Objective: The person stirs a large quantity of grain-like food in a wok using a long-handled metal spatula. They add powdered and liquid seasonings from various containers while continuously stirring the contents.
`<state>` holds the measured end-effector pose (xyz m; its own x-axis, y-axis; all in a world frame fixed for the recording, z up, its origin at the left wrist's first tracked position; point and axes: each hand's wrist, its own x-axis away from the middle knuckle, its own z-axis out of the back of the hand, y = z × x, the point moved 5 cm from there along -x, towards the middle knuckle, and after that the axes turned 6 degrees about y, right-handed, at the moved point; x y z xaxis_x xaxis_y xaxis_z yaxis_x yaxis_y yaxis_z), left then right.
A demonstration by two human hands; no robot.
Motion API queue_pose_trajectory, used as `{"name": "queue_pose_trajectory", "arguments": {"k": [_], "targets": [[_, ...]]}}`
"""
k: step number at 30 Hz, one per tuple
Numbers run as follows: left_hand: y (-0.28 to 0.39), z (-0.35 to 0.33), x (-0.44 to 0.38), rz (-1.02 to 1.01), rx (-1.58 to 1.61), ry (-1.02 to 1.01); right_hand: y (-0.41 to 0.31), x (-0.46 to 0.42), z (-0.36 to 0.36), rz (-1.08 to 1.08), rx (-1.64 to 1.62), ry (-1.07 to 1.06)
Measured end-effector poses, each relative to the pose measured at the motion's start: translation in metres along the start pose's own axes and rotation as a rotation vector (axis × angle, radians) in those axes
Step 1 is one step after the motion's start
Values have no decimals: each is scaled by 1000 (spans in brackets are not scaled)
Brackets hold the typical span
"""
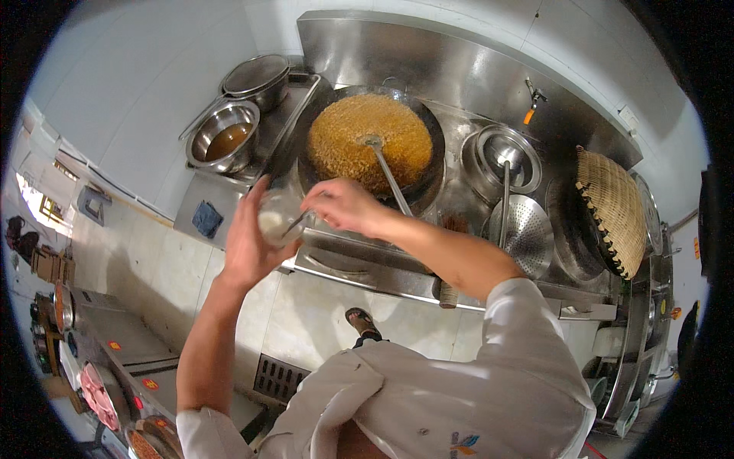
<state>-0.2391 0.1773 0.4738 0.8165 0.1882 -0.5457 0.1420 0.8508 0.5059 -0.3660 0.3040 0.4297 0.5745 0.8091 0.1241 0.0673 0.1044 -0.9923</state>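
My left hand [249, 246] holds a small clear bowl [278, 215] with a pale white substance at its bottom. A thin dark-handled spoon or similar utensil [295, 222] is gripped in my right hand [338, 203], its lower end in the bowl; blur hides its exact shape. Beyond both hands, a large black wok [438, 149] on the stove holds bubbling golden-brown food in liquid [367, 126]. A long-handled metal ladle [393, 178] rests in the wok, its handle leaning towards me.
Left of the wok stand a steel bowl of brown liquid [195, 155] and a pot with a mesh top [255, 74]. A folded blue cloth [207, 219] lies on the counter. To the right are nested steel bowls [536, 166], a perforated skimmer [524, 241] and a woven basket [616, 212].
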Motion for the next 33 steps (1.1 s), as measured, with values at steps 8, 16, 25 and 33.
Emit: {"name": "queue_pose_trajectory", "arguments": {"k": [8,16,25,33], "targets": [[-11,-80,-118,-70,-7,-89,-38,-7,140,48,-299,358],[-26,-123,-163,56,-191,-238,-62,-25,239,340,398,696],[-26,-129,-174,46,-143,-280,-78,-15,174,744,745,382],[-11,-136,-177,16,-28,-264,-11,-56,185,-13,-194,320]]}}
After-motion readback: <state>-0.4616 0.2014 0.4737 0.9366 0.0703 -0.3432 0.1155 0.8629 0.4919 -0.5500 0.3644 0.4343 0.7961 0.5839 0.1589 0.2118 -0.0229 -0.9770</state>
